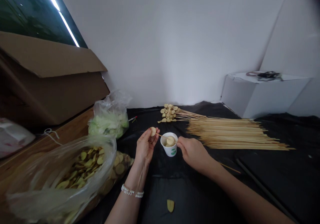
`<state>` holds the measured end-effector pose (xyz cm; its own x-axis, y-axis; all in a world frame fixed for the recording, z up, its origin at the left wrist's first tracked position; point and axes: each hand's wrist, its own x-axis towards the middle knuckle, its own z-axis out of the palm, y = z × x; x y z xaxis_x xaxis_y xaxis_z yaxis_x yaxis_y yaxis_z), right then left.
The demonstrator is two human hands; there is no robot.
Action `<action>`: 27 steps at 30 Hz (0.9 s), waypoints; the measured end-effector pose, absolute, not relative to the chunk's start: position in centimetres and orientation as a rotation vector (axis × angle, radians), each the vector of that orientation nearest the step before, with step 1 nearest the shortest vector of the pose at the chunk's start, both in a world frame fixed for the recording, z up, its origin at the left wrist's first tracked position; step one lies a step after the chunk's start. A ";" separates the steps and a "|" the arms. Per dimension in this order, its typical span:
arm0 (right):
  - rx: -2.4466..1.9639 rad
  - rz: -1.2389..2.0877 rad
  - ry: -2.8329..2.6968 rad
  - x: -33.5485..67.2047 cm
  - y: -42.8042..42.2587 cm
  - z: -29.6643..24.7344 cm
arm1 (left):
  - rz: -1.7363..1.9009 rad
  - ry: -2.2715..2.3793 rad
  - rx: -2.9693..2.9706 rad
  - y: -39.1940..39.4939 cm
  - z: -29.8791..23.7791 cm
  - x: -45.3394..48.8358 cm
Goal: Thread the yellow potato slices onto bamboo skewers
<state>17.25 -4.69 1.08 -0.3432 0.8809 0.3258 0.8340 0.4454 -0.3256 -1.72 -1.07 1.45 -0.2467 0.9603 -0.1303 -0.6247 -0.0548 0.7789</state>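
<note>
White wall (155, 43) backs a table w/ black cover (200, 197), where a person's two bare hands meet near center. L hand (146, 145), w/ beaded bracelet (132, 191) at the wrist, pinches a pale round slice (153, 131) btwn thumb & fingers. R hand (195, 154) is clenched around a thin stick (162, 136); one end reaches the slice, the other shows beyond R forearm. Stick crosses above a white paper cup (171, 151) w/ green print, upright just beside R hand. Second slice (170, 140) shows at the cup's mouth; cannot tell if it's on the stick or in the cup. Loose slice (170, 205) lies on the cover, nr front. At L: open clear bag (45, 199) of slices, plus bag of pale-green veg. (108, 122) behind it & cardboard box (75, 90) farther back. At R: loose bundle of bare sticks (232, 134), slice-tipped skewers (168, 113) at its far L end, & white box (237, 93) nr the wall.
</note>
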 end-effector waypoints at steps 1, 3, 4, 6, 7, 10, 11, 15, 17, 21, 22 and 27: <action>-1.432 0.137 -2.235 17.3 -4.6 1.0 | 1.629 0.888 0.511 -1.1 1.5 -1.7; -1.394 0.123 -2.193 17.2 -4.4 0.8 | 1.650 0.884 0.493 -1.1 1.7 -1.7; -1.368 0.114 -2.167 17.1 -4.4 0.6 | 1.662 0.886 0.481 -1.1 1.8 -1.8; -1.318 0.082 -2.122 17.1 -4.3 0.4 | 1.677 0.892 0.457 -1.2 2.0 -1.8; -1.298 0.052 -2.108 17.0 -4.3 0.3 | 1.680 0.894 0.451 -1.2 2.1 -1.9; -1.268 -0.100 -2.107 17.1 -4.5 0.3 | 1.674 0.882 0.459 -1.2 2.1 -2.0; -1.269 -0.157 -2.111 17.1 -4.6 0.4 | 1.669 0.874 0.468 -1.2 2.1 -2.0; -1.296 -0.274 -2.142 17.0 -4.8 0.4 | 1.655 0.866 0.493 -1.2 1.9 -2.0; -1.314 -0.263 -2.183 17.0 -4.9 0.4 | 1.655 0.871 0.499 -1.3 1.9 -2.0; -1.328 -0.193 -2.224 17.0 -4.9 0.4 | 1.659 0.878 0.500 -1.3 2.0 -2.1; -1.319 -0.179 -2.217 17.0 -4.8 0.4 | 1.662 0.877 0.499 -1.3 2.0 -2.1; -1.233 -0.246 -2.163 17.0 -4.7 0.3 | 1.662 0.868 0.492 -1.3 1.9 -2.1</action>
<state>17.03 -4.66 0.26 -0.3643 0.7090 0.6038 0.8265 0.5449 -0.1411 -2.10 -1.34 1.90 -0.2716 0.9546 -0.1224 -0.6457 -0.0864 0.7587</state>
